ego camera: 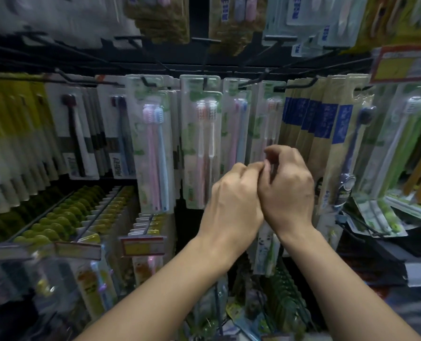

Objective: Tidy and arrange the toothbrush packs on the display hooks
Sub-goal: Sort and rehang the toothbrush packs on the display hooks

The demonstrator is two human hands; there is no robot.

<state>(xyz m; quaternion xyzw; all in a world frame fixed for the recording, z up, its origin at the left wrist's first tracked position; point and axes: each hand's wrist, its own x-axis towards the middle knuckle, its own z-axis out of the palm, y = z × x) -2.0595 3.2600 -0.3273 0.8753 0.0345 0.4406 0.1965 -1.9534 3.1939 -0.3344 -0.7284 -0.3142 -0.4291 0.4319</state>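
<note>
- The left hand [231, 200] and right hand [286, 185] meet, fingers curled, in front of the middle row of toothbrush packs [266, 124]; whether they pinch a pack's lower edge or only each other I cannot tell.
- The packs hang on the display hooks [205, 81] along the black rail; most sit fairly straight, so the row looks largely tidied.
- Left to do, I judge: loose packs [374, 217] lie heaped at the right edge of the display.
- A red-and-yellow price tag [141, 246] juts out below on the left.
</note>
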